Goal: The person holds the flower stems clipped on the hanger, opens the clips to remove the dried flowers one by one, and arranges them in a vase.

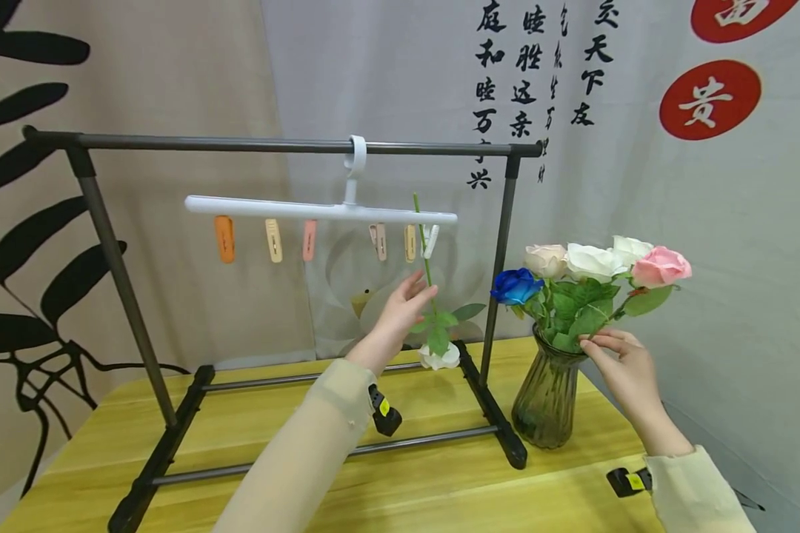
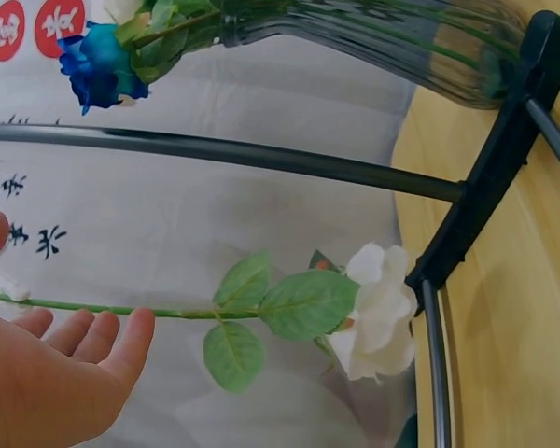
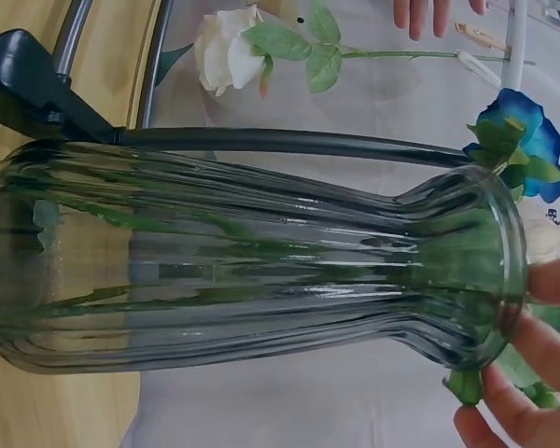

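A white rose (image 1: 440,357) hangs upside down, its green stem running up to a white clothespin (image 1: 430,241) at the right end of a white hanger (image 1: 320,211). Right beside that stem is my left hand (image 1: 400,314), its fingers loosely extended and not curled round it, as the left wrist view (image 2: 65,373) shows. At the mouth of the ribbed glass vase (image 1: 548,400), my right hand (image 1: 623,370) pinches the stem of a pink rose (image 1: 661,267) between thumb and fingers. In the right wrist view those fingertips lie at the vase rim (image 3: 515,280).
A dark metal rack (image 1: 240,143) stands on the wooden table (image 1: 440,488) and carries the hanger. More clothespins, including an orange clothespin (image 1: 224,239), hang along it. White roses (image 1: 593,261) and a blue rose (image 1: 516,286) stand in the vase, close to the rack's right post.
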`<control>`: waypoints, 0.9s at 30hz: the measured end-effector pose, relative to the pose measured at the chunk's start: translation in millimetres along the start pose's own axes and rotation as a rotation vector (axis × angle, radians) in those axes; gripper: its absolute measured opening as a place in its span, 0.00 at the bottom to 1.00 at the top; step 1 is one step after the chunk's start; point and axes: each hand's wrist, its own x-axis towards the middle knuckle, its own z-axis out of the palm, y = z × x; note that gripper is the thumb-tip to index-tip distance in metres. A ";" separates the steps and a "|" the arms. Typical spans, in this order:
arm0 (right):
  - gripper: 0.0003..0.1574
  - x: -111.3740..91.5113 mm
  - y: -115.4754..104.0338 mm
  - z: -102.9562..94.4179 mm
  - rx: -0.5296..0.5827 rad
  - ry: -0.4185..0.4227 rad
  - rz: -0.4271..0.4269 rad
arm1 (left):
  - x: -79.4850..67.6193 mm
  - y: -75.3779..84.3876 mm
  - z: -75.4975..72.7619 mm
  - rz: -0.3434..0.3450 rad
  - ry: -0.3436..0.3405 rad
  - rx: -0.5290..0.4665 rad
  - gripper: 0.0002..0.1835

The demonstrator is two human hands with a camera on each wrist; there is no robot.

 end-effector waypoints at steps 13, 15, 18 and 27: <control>0.40 0.4 8.7 -5.0 0.023 0.085 0.178 | -6.1 -6.6 -1.4 -0.007 -0.007 0.014 0.34; 0.41 2.7 10.8 -5.4 0.070 0.092 0.219 | -7.7 -7.8 -1.6 -0.008 -0.012 0.011 0.34; 0.41 4.7 13.8 -4.9 0.110 0.089 0.262 | -8.6 -10.1 -1.4 -0.010 -0.013 0.015 0.34; 0.46 3.8 3.5 -4.7 0.147 0.092 0.291 | -9.6 -11.8 -1.4 -0.035 0.010 0.024 0.31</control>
